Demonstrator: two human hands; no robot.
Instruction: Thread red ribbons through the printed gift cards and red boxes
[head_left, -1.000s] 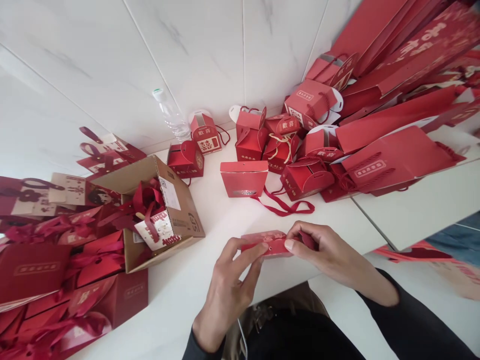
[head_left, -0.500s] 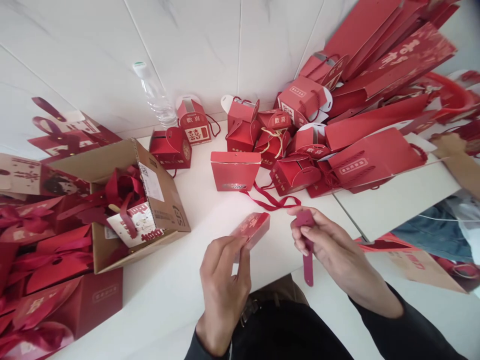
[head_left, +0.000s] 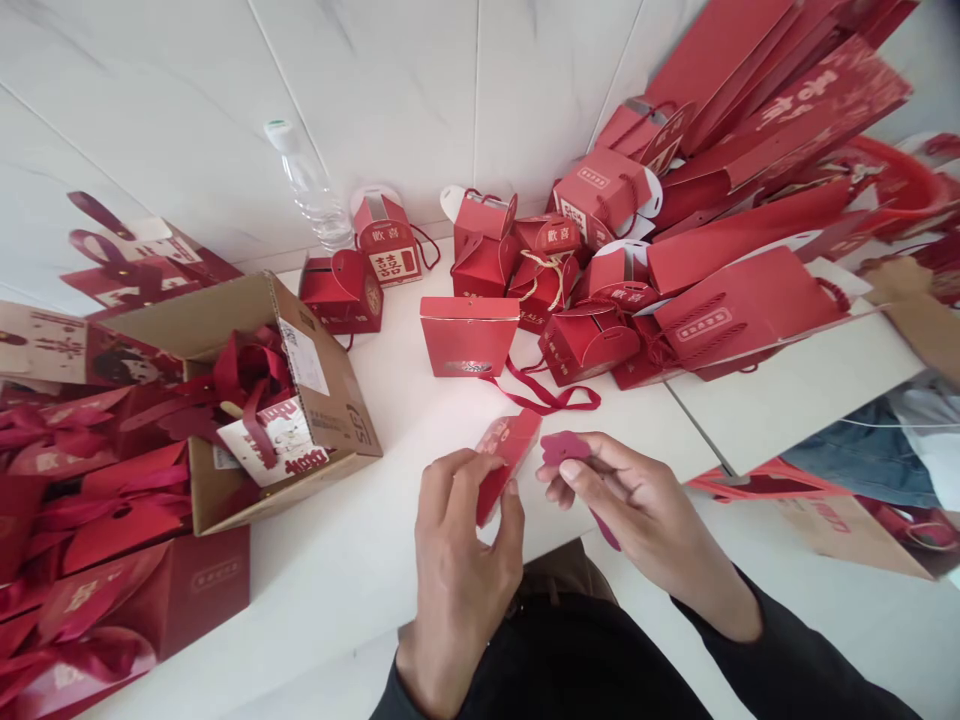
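In the head view, a small flat red box [head_left: 508,452] is held over the near edge of the white table [head_left: 352,560], slightly left of the scene's middle and tilted with its far end raised. It is pinched by the left hand [head_left: 461,545]: the thumb is pressed to its right edge and the fingers are curled closed behind it.

Just right of it, a dark red strap [head_left: 564,446] is gripped by the right hand [head_left: 637,500]. Its rounded end is clamped between thumb and forefinger, and its tail is seen hanging below the palm. The strap's end lies just beside the flat box's far corner; whether the two touch cannot be told.

Farther on the table, a red square box [head_left: 469,335] is stood upright, with a red ribbon [head_left: 544,395] trailing from it towards the hands. To the left, an open cardboard carton [head_left: 341,400] is seen tipped on its side, with red ribbons and cards inside. Beyond it, a clear plastic bottle [head_left: 309,190] is stood against the white wall. A heap of small red gift boxes [head_left: 577,260] is piled at the far right, with long red bags [head_left: 750,230] laid over it.
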